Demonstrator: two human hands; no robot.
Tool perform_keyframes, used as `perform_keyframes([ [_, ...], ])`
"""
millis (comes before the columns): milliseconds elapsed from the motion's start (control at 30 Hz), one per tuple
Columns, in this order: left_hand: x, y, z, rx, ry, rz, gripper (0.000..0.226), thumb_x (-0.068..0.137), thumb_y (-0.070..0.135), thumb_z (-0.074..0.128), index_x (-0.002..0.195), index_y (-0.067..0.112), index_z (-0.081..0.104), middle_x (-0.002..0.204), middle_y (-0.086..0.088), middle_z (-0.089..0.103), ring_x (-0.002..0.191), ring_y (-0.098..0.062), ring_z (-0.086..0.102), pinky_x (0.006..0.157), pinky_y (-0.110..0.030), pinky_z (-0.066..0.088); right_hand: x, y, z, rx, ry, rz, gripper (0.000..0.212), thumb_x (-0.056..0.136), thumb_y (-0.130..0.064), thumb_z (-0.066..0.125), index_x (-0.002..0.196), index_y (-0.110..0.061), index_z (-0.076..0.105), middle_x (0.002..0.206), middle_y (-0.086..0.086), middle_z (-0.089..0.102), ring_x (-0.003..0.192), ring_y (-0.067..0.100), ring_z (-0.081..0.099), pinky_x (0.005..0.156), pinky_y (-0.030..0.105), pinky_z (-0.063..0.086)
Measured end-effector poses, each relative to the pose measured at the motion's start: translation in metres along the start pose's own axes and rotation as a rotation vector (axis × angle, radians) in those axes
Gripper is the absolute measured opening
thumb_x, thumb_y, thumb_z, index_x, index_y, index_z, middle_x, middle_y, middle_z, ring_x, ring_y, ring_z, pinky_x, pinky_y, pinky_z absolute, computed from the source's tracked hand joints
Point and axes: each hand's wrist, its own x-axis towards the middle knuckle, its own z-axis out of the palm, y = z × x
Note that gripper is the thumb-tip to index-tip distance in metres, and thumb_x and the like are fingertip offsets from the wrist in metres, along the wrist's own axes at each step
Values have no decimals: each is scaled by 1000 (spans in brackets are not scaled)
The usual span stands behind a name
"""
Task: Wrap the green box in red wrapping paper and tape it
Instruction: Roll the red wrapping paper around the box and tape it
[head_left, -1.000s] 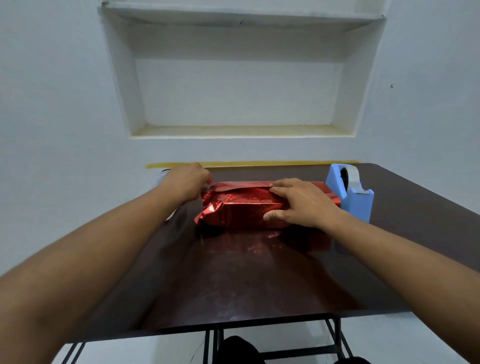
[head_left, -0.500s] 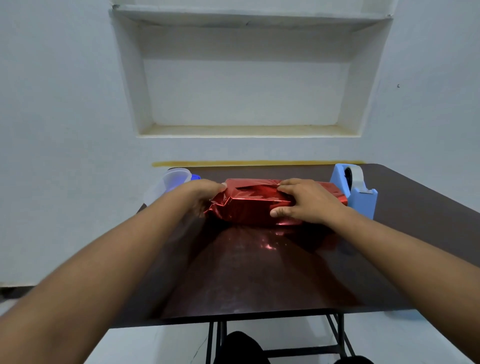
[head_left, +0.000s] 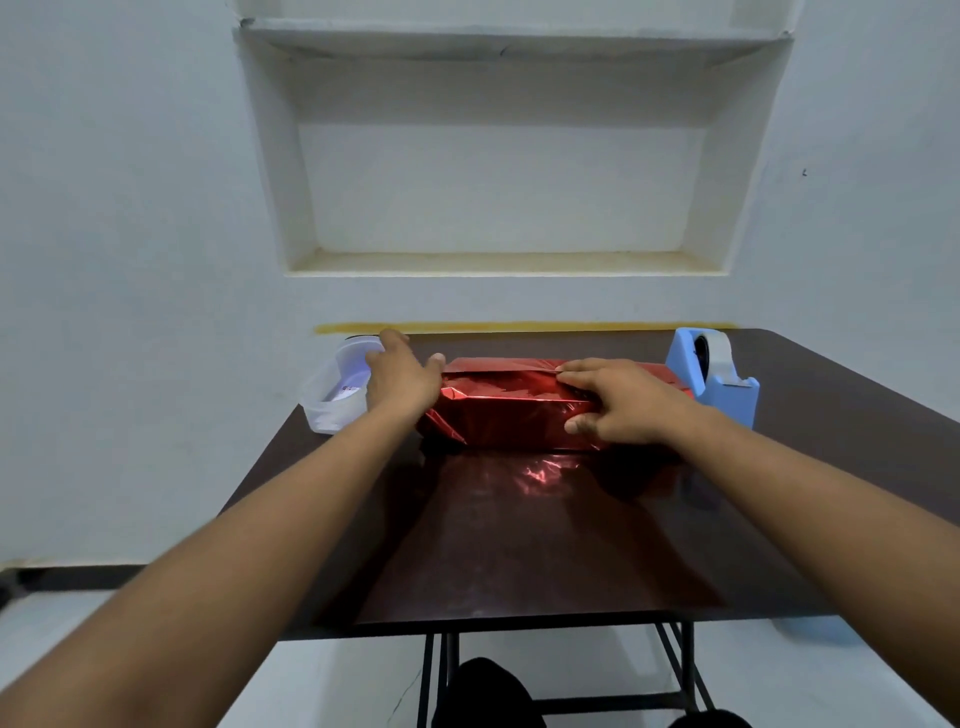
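Note:
The box, fully covered in shiny red wrapping paper (head_left: 509, 410), lies lengthwise at the far middle of the dark table (head_left: 545, 545); no green shows. My right hand (head_left: 618, 402) lies flat on its right half, fingers on the top seam and thumb on the front face. My left hand (head_left: 402, 379) is at the box's left end with fingers spread, the thumb tip touching the paper's top left corner. A blue tape dispenser (head_left: 719, 382) stands just right of the box.
A clear plastic container (head_left: 335, 400) sits at the table's far left corner, right behind my left hand. A white wall with a recessed shelf niche (head_left: 498, 156) rises behind the table. Black table legs show below the near edge.
My left hand has let go of the paper at the box's left end, opened its fingers and shifted back toward the plastic container. My right hand stays pressed on the box.

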Motion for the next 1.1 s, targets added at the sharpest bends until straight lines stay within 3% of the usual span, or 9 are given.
perform_keyframes([
  [100, -4, -3, -3, 253, 201, 250, 35, 101, 26, 60, 132, 12, 51, 131, -16, 45, 111, -39, 58, 89, -47, 48, 0, 0, 2, 8, 13, 3, 77, 91, -39, 76, 157, -19, 42, 164, -6, 36, 150, 16, 33, 123, 32, 25],
  [167, -8, 3, 0, 251, 240, 486, 34, 98, 31, 62, 129, 16, 58, 126, -12, 50, 115, -34, 53, 91, -48, 46, 0, 0, 3, 7, 25, 4, 77, 90, -39, 77, 156, -19, 43, 163, -6, 38, 150, 17, 35, 123, 33, 27],
  [300, -13, 28, 16, 294, -103, 814, 47, 90, 48, 69, 132, 28, 59, 129, 1, 58, 123, -23, 52, 101, -46, 42, 2, -4, 1, -19, 40, -5, 76, 88, -38, 78, 154, -16, 46, 161, -3, 42, 148, 19, 38, 121, 33, 28],
  [433, -6, 47, 26, 348, -331, 832, 40, 95, 38, 66, 133, 30, 61, 122, 7, 69, 118, -21, 60, 99, -42, 48, 3, -7, 1, -36, 39, -6, 75, 89, -38, 76, 154, -16, 46, 161, -3, 42, 147, 20, 39, 120, 33, 29],
  [533, -4, 54, 27, 513, -307, 919, 37, 99, 27, 55, 136, 29, 58, 116, 0, 72, 107, -27, 63, 81, -39, 50, 4, -6, 1, -22, 40, -5, 76, 88, -38, 77, 154, -16, 45, 162, -2, 41, 148, 19, 38, 120, 32, 29],
  [700, -8, 59, 22, 634, -233, 1109, 27, 96, 12, 48, 122, 17, 56, 96, -11, 66, 82, -36, 60, 61, -37, 32, 2, -8, -2, -4, 65, -16, 77, 86, -37, 79, 153, -16, 48, 161, -1, 43, 147, 19, 39, 120, 32, 28],
  [833, -7, 60, 24, 622, -251, 1169, 17, 91, 13, 55, 96, 19, 70, 99, -5, 69, 85, -31, 63, 63, -35, 36, -1, -10, -3, 4, 92, -14, 76, 84, -39, 81, 150, -18, 52, 157, -2, 48, 145, 18, 43, 117, 29, 30],
  [933, -8, 59, 28, 586, -270, 1109, 28, 90, 11, 55, 105, 19, 77, 102, -5, 73, 92, -30, 65, 74, -39, 50, -2, -10, -4, 25, 93, -3, 76, 83, -40, 82, 149, -18, 53, 156, -2, 50, 144, 18, 44, 117, 30, 31],
  [1100, -12, 56, 25, 555, -303, 1064, 40, 90, 2, 54, 117, 21, 77, 96, -6, 71, 93, -30, 64, 80, -44, 53, -3, -10, -3, 41, 98, -15, 75, 81, -40, 83, 147, -17, 56, 153, -2, 53, 141, 18, 48, 116, 32, 36],
])
